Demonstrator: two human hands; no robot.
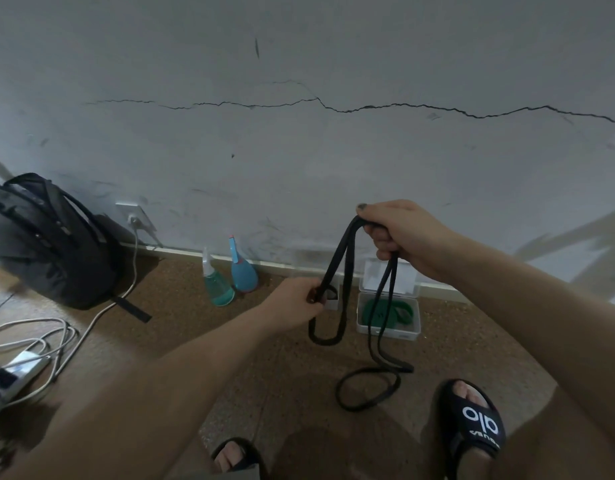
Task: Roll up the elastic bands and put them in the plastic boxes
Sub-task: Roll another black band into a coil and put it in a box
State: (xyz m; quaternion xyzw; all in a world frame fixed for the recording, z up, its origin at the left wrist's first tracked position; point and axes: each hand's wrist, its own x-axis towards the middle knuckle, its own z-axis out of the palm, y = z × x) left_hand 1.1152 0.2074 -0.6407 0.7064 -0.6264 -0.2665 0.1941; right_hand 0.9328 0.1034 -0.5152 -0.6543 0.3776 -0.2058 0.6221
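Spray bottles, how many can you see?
2. The clear spray bottle with teal liquid stands on the floor by the wall; the blue spray bottle stands just right of it, touching. None seem hidden.

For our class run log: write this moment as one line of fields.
stage: rolling | left hand: holds black band | right hand: holds same band, raised | green band: in open plastic box

Dim, bluish light falls on the wall (299, 150), soft shadows streak its right side, and edges bow.
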